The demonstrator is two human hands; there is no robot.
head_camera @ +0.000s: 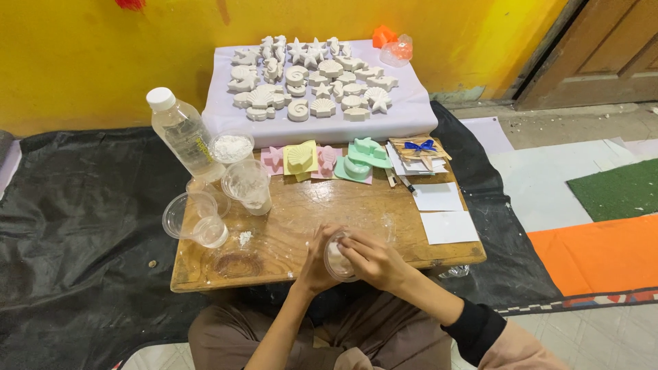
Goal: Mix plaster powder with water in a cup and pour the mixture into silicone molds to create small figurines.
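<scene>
Both my hands meet at the near edge of a low wooden table [308, 205]. My left hand [314, 264] cups a small clear plastic cup [337, 259] with white powder or paste in it. My right hand [373, 260] closes over the cup's top and side; I cannot tell whether it holds a tool. A row of coloured silicone moulds [322, 161], pink, yellow and green, lies along the table's far edge.
Several clear cups [205, 219], a tub of white powder [232, 146] and a tilted water bottle [181, 133] stand at the table's left. White paper cards [442, 212] lie at the right. Beyond, several white plaster shell and starfish casts [308, 79] rest on a lilac board. Black sheeting [82, 226] covers the floor.
</scene>
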